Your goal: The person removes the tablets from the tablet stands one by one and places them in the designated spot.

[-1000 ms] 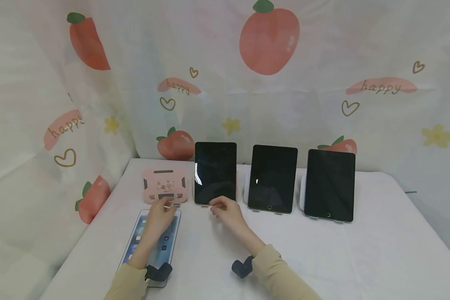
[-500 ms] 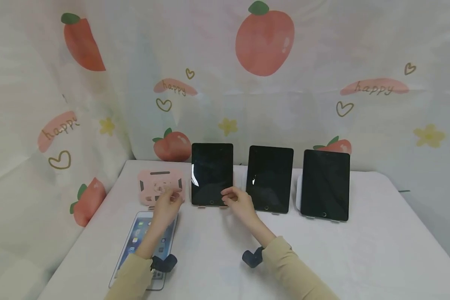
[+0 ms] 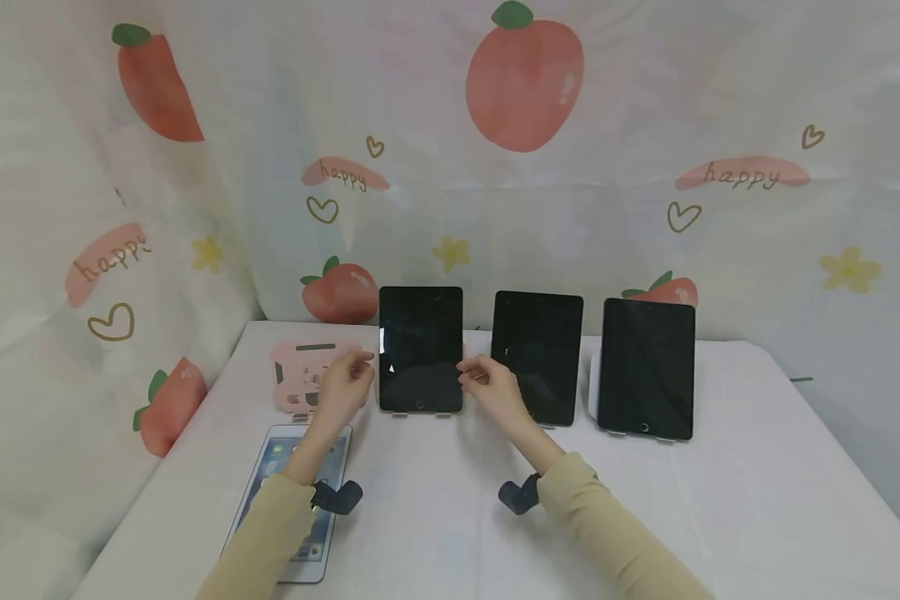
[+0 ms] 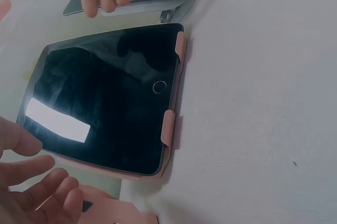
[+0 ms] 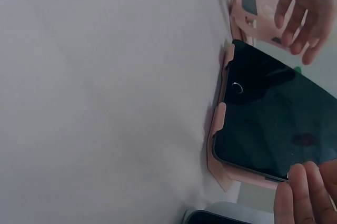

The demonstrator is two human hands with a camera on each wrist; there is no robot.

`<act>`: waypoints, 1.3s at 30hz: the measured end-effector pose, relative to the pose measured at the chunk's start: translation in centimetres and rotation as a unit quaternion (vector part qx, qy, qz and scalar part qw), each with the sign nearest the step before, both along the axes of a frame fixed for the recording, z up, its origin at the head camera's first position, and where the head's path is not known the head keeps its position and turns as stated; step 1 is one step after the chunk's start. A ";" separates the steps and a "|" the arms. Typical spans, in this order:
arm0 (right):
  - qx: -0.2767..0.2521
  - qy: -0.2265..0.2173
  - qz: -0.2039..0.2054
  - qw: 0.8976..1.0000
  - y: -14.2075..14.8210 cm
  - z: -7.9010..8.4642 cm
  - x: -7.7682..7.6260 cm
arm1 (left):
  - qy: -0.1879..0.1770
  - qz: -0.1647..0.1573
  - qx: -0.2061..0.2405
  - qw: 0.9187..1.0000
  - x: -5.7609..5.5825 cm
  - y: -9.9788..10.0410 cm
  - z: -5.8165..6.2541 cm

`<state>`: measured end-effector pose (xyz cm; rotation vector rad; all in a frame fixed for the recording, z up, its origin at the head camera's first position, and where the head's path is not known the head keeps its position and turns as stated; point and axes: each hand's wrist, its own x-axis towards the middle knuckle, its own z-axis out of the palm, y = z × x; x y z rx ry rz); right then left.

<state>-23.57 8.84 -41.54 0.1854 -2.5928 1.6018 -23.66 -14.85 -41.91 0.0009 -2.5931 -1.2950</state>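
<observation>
A black-screened tablet [image 3: 420, 350] leans upright on a pink stand, whose small front lips [image 4: 167, 128] hold its lower edge. Beside the tablet's left edge is my left hand [image 3: 345, 385], its fingers loosely bent and holding nothing. My right hand [image 3: 495, 390] is at the opposite side edge, fingertips close to the frame and nothing gripped. In the head view, it overlaps part of the middle-right tablet [image 3: 537, 350]. Partly behind my left hand stands a pink stand with dark pads [image 3: 288, 377], with no tablet on it.
A white tablet with a lit screen [image 3: 318, 533] lies flat under my left forearm. Another black tablet [image 3: 647, 367] leans on a stand farther right. The white-covered table [image 3: 765, 500] meets a fruit-printed curtain [image 3: 570, 225] behind the stands.
My left hand has moved up and right from the pink stand's base to the tablet's left edge. My right hand has moved from its lower edge up to its right side.
</observation>
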 end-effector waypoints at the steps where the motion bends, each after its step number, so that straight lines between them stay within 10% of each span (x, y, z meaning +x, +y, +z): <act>1: 0.000 0.003 0.001 1.000 0.1 0.2 -0.1 | 0.001 0.000 0.000 1.000 -0.1 0.1 0.0; 39: 0.071 0.004 -0.022 0.997 0.5 4.6 -5.6 | 0.018 -0.026 -0.018 0.999 -6.0 0.2 3.8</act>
